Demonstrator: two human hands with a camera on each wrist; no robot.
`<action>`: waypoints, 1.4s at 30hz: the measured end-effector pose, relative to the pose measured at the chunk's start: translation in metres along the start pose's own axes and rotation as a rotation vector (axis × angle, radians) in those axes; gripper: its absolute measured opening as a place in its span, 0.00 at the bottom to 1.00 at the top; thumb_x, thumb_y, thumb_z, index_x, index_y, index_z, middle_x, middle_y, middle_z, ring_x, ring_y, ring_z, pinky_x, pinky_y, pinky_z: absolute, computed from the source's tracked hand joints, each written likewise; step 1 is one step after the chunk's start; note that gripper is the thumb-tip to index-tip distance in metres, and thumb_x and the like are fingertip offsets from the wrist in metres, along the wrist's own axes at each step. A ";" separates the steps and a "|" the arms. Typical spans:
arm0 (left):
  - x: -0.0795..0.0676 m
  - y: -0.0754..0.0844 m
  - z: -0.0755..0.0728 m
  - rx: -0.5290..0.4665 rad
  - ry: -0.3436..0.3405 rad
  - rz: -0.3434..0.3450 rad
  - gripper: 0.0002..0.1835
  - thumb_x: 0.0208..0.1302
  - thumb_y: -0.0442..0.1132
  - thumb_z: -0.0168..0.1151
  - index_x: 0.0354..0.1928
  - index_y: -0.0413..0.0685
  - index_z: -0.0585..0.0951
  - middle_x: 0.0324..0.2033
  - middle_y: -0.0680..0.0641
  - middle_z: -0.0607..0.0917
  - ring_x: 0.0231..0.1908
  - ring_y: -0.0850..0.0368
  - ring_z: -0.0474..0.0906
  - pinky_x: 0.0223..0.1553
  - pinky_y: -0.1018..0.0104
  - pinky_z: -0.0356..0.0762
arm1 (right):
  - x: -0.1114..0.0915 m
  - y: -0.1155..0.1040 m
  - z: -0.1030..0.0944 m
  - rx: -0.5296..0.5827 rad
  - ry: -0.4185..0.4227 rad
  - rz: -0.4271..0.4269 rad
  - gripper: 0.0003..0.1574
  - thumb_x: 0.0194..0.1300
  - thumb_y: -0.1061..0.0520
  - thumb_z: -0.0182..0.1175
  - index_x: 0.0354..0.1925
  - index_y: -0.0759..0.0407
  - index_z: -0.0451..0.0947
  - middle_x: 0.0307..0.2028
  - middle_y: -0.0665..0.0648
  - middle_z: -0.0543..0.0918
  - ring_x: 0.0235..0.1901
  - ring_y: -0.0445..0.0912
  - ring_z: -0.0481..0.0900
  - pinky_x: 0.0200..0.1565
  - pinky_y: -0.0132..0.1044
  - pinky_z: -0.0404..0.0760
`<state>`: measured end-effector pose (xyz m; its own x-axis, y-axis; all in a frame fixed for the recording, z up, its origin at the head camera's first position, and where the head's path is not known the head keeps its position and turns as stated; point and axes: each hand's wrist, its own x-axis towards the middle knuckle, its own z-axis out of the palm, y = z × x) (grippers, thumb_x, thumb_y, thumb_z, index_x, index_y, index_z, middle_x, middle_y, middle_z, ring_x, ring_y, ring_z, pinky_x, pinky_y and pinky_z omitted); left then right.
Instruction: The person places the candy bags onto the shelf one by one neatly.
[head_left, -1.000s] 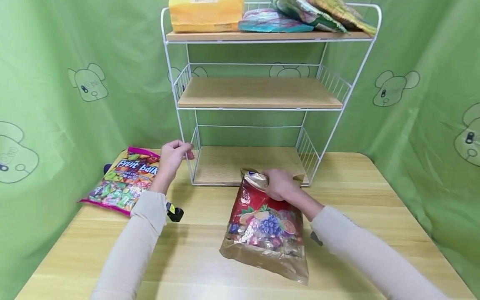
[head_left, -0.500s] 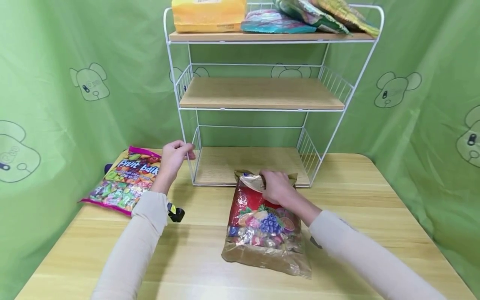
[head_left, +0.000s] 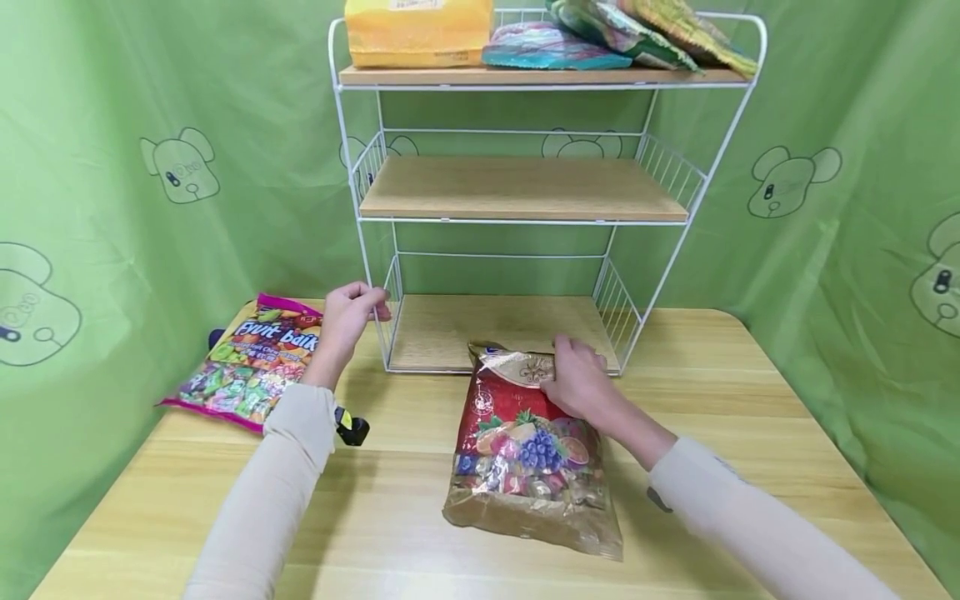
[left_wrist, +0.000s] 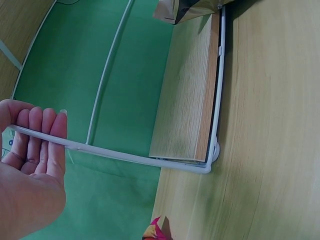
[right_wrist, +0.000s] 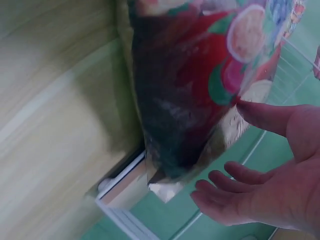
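My left hand [head_left: 351,312] has its fingers curled round the front left upright of a white wire shelf rack [head_left: 362,242]; in the left wrist view the bar [left_wrist: 115,154] crosses in front of those fingers. A red and gold bag of candy [head_left: 517,458] with printed fruit lies on the table, its top end at the front edge of the bottom shelf [head_left: 435,329]. My right hand [head_left: 581,379] is at the bag's upper right corner. In the right wrist view the hand [right_wrist: 265,175] has loosely bent, spread fingers beside the bag [right_wrist: 195,75], the thumb tip at its surface.
A pink-edged bag of fruit candy [head_left: 247,358] lies left of the rack. The top shelf [head_left: 525,77] bears an orange pack [head_left: 420,33], a blue-pink bag [head_left: 551,46] and green and yellow bags [head_left: 675,33]. The middle shelf [head_left: 525,187] sits between. Green cloth [head_left: 97,208] surrounds the table.
My right hand has let go of the bag's top and shifted right. The bag's lower end had settled slightly just before. My left hand stays on the upright.
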<state>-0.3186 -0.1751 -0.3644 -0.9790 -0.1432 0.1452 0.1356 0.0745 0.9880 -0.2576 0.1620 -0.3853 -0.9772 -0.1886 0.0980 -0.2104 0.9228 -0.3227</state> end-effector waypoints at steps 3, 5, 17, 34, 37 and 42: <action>0.003 -0.005 0.000 -0.006 0.008 0.007 0.09 0.65 0.34 0.62 0.27 0.43 0.76 0.22 0.53 0.85 0.27 0.61 0.83 0.46 0.64 0.86 | -0.003 0.008 -0.008 -0.029 -0.024 0.028 0.51 0.61 0.52 0.71 0.67 0.81 0.58 0.62 0.84 0.68 0.61 0.76 0.70 0.62 0.69 0.73; 0.003 -0.005 0.000 -0.004 0.009 0.006 0.09 0.65 0.34 0.62 0.26 0.43 0.76 0.21 0.53 0.85 0.26 0.61 0.83 0.45 0.66 0.86 | -0.005 0.015 -0.013 -0.044 -0.057 0.053 0.57 0.63 0.47 0.70 0.68 0.83 0.53 0.64 0.86 0.65 0.63 0.78 0.67 0.65 0.68 0.71; 0.002 -0.002 -0.002 0.007 0.007 -0.009 0.08 0.66 0.36 0.63 0.29 0.43 0.77 0.22 0.54 0.85 0.28 0.60 0.83 0.51 0.62 0.85 | -0.017 0.044 -0.025 0.061 -0.528 0.114 0.64 0.63 0.23 0.57 0.66 0.80 0.63 0.49 0.75 0.78 0.34 0.56 0.82 0.31 0.47 0.87; 0.003 -0.003 -0.002 0.020 -0.011 -0.009 0.08 0.67 0.36 0.62 0.30 0.41 0.78 0.22 0.55 0.85 0.28 0.60 0.84 0.49 0.65 0.84 | -0.019 0.055 -0.011 0.291 -0.591 0.154 0.52 0.65 0.28 0.61 0.60 0.74 0.70 0.49 0.66 0.82 0.50 0.55 0.81 0.54 0.52 0.83; 0.003 -0.003 -0.002 0.023 -0.007 -0.007 0.08 0.67 0.36 0.62 0.29 0.42 0.77 0.21 0.55 0.85 0.28 0.60 0.84 0.49 0.65 0.84 | -0.020 0.053 -0.010 0.362 -0.593 0.185 0.41 0.65 0.32 0.64 0.51 0.69 0.75 0.41 0.61 0.83 0.42 0.50 0.82 0.49 0.48 0.84; 0.001 -0.002 -0.001 0.034 0.000 -0.003 0.09 0.66 0.36 0.62 0.28 0.43 0.77 0.21 0.55 0.85 0.27 0.61 0.84 0.49 0.65 0.83 | -0.023 0.050 -0.005 0.554 -0.578 0.199 0.32 0.67 0.42 0.65 0.53 0.68 0.73 0.34 0.59 0.87 0.31 0.47 0.86 0.40 0.45 0.88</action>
<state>-0.3199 -0.1768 -0.3658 -0.9795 -0.1431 0.1421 0.1274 0.1071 0.9860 -0.2458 0.2137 -0.3985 -0.8269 -0.3218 -0.4612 0.1319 0.6862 -0.7154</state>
